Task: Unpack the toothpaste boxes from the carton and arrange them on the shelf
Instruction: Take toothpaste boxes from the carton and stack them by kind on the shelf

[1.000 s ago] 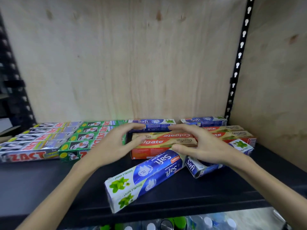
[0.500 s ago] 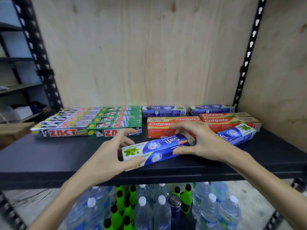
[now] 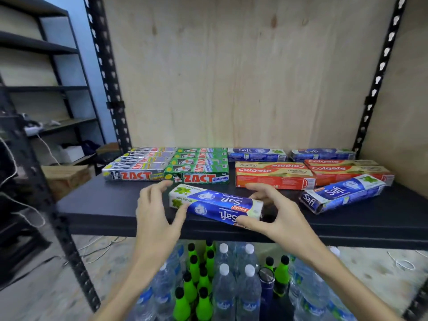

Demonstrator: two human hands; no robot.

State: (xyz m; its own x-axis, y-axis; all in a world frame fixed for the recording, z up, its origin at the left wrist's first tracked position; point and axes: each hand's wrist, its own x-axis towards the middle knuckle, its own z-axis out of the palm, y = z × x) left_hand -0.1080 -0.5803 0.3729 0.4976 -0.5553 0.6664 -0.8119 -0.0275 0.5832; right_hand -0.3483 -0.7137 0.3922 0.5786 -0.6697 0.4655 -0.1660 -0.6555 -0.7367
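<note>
A blue Safi toothpaste box [image 3: 216, 206] lies near the front edge of the black shelf [image 3: 104, 205], its lettering upside down to the camera and its green-leaf end pointing left. The left hand [image 3: 157, 218] has its thumb against the near side of that left end while its fingers reach over toward the far side, loosely spread; the right hand [image 3: 275, 214] cups the right end, thumb on the near lower corner and fingers curled above the far edge. Whether the box is lifted or still resting on the shelf cannot be told. Behind it, silver Zact boxes [image 3: 139, 167] and green Zact boxes [image 3: 199, 169] sit in neat rows side by side, with two red Colgate stacks [image 3: 275, 174] to their right and two Safi boxes [image 3: 256, 154] along the plywood back panel [image 3: 231, 77]. Another Safi box [image 3: 342, 193], its near end flap open, lies at an angle on the right, just beside the right Colgate stack. Below the shelf stand water bottles [image 3: 223, 286] with white caps and green bottles [image 3: 203, 293] with black caps.
</note>
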